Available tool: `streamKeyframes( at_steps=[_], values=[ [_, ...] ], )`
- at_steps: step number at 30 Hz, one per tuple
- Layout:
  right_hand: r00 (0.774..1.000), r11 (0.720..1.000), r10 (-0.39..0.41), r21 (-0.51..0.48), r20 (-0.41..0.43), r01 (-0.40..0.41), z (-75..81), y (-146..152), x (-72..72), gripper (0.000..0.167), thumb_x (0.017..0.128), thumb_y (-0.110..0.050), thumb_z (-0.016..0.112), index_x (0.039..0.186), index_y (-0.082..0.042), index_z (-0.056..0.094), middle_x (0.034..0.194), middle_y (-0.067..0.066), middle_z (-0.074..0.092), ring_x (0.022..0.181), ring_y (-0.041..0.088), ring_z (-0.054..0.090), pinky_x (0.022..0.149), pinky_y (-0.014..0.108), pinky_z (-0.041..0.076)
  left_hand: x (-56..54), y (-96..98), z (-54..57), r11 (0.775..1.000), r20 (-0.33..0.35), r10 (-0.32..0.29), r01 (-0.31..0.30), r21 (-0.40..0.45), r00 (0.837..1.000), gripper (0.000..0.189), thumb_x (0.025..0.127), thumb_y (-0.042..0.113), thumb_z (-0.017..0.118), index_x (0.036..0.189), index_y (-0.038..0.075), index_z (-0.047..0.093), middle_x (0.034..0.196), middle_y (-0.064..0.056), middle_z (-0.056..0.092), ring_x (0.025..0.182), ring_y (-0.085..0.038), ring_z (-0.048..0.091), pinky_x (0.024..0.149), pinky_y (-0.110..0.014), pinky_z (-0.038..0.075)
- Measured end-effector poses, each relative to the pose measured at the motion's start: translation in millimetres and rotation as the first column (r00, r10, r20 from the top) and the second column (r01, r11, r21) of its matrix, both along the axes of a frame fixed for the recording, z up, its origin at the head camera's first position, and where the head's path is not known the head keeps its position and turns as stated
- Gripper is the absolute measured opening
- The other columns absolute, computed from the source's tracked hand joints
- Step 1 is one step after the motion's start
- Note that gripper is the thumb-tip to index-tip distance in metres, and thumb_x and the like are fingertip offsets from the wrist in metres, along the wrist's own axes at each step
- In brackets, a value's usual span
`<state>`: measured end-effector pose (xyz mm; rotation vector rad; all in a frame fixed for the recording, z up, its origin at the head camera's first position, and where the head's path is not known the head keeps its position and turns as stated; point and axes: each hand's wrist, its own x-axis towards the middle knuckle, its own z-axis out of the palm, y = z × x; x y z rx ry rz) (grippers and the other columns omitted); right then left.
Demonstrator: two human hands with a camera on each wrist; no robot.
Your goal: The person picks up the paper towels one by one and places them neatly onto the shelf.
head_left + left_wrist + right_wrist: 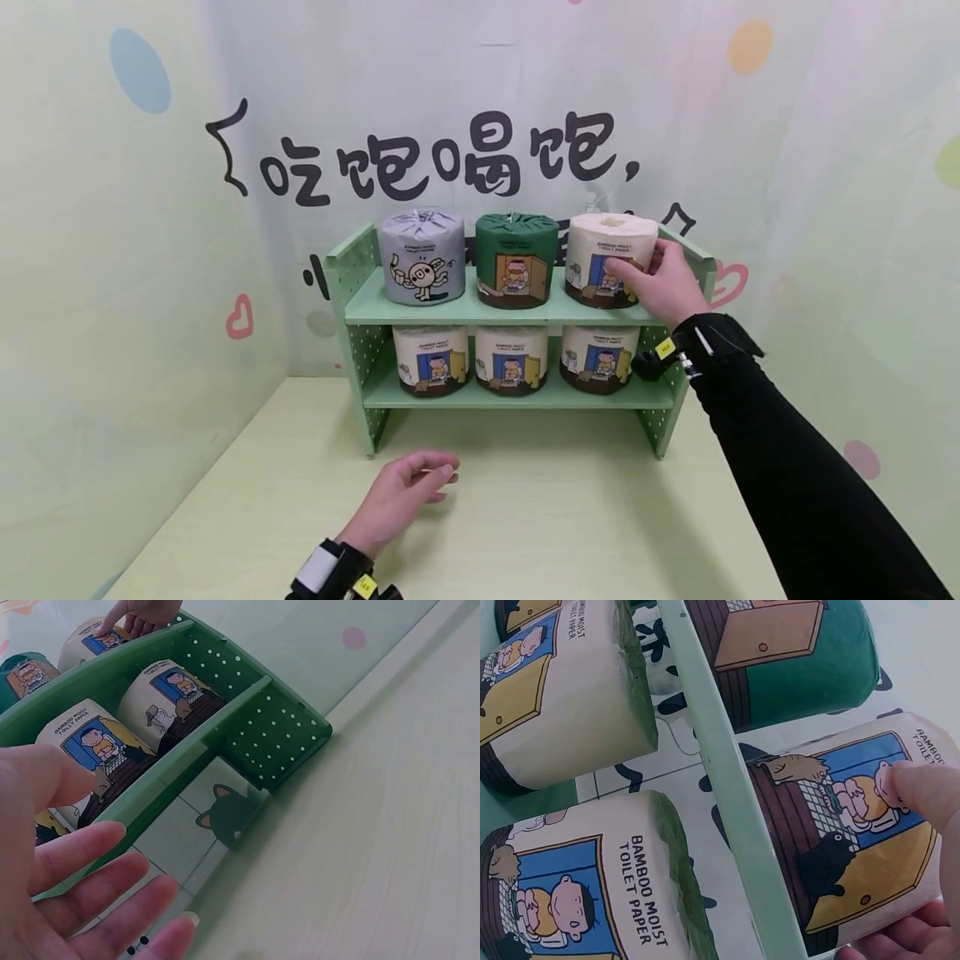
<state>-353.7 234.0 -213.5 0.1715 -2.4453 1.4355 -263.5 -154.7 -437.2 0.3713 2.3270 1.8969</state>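
Note:
My right hand (660, 279) grips a cream-wrapped toilet paper roll (588, 279) at the right end of the top shelf (525, 317). The thumb (926, 787) lies on its printed front, with the fingers round its far side. To its left stand a green-wrapped roll (491, 242) and a lilac-wrapped roll (420, 242). Three cream rolls line the lower shelf, among them the right one (600, 367) below my right hand. My left hand (405, 492) hovers over the table in front of the shelf, fingers loosely bent, holding nothing.
The light green two-tier rack (517, 406) has pegboard-like sides with small holes and stands on a pale wood table (525, 517). Behind it hangs a printed backdrop (450, 67) with large black characters and coloured dots. Pale walls flank both sides.

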Motion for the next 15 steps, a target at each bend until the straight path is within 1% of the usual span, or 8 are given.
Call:
streamKeyframes(
  at_steps=[2, 5, 8, 10, 12, 15],
  values=[
    [1.000, 1.000, -0.012, 0.011, 0.004, 0.012, -1.9, 0, 0.8, 0.097, 0.108, -0.050, 0.068, 0.173, -0.001, 0.015, 0.171, 0.028, 0.039, 0.160, 0.042, 0.041, 0.133, 0.058, 0.036, -0.3, 0.5, -0.1, 1.000, 0.000, 0.001, -0.001, 0.001, 1.000, 0.042, 0.108, 0.030, 0.070, 0.137, 0.000, 0.070, 0.142, -0.026, 0.069, 0.126, -0.032, 0.072, 0.097, -0.029, 0.065],
    [0.999, 0.999, -0.036, 0.025, 0.015, 0.036, -6.2, 1, 4.0, 0.106, 0.106, -0.057, 0.068, 0.175, -0.001, 0.009, 0.178, 0.028, 0.027, 0.165, 0.044, 0.031, 0.135, 0.062, 0.031, -0.3, 1.6, -0.2, 1.000, 0.003, 0.003, -0.003, 0.007, 1.000, 0.041, 0.108, 0.030, 0.070, 0.136, 0.000, 0.069, 0.142, -0.025, 0.069, 0.126, -0.032, 0.072, 0.097, -0.029, 0.065],
    [0.998, 0.997, -0.059, 0.050, 0.027, 0.058, -12.6, 2, 12.8, 0.114, 0.103, -0.066, 0.067, 0.175, -0.002, 0.004, 0.181, 0.027, 0.017, 0.168, 0.045, 0.023, 0.135, 0.066, 0.026, 0.9, 3.2, 0.5, 1.000, 0.004, 0.010, -0.010, 0.014, 1.000, 0.040, 0.109, 0.029, 0.069, 0.137, 0.000, 0.070, 0.142, -0.025, 0.069, 0.127, -0.031, 0.072, 0.098, -0.031, 0.065],
    [0.998, 0.997, -0.059, 0.060, 0.021, 0.058, -17.8, 2, 22.7, 0.115, 0.103, -0.068, 0.065, 0.176, -0.003, 0.003, 0.182, 0.026, 0.012, 0.169, 0.046, 0.020, 0.136, 0.067, 0.024, 1.7, 4.5, 2.6, 1.000, 0.003, 0.013, -0.013, 0.020, 1.000, 0.040, 0.109, 0.028, 0.069, 0.138, 0.000, 0.069, 0.143, -0.025, 0.069, 0.128, -0.032, 0.071, 0.099, -0.032, 0.065],
    [0.999, 0.996, -0.047, 0.073, 0.007, 0.046, -24.3, 3, 35.7, 0.113, 0.104, -0.068, 0.063, 0.176, -0.004, 0.002, 0.182, 0.026, 0.010, 0.169, 0.046, 0.018, 0.136, 0.067, 0.022, 2.4, 5.6, 6.9, 0.999, -0.004, 0.018, -0.018, 0.027, 1.000, 0.040, 0.109, 0.027, 0.068, 0.140, 0.000, 0.068, 0.144, -0.024, 0.069, 0.130, -0.032, 0.070, 0.100, -0.033, 0.065],
    [1.000, 0.994, -0.008, 0.108, -0.015, 0.009, -36.3, 3, 58.0, 0.103, 0.109, -0.063, 0.059, 0.175, -0.005, 0.006, 0.182, 0.024, 0.012, 0.167, 0.048, 0.021, 0.134, 0.069, 0.023, 3.1, 6.4, 16.4, 0.999, -0.032, 0.042, -0.041, 0.035, 0.999, 0.041, 0.109, 0.026, 0.069, 0.142, 0.003, 0.067, 0.145, -0.019, 0.069, 0.132, -0.034, 0.069, 0.100, -0.029, 0.064]
  ],
)
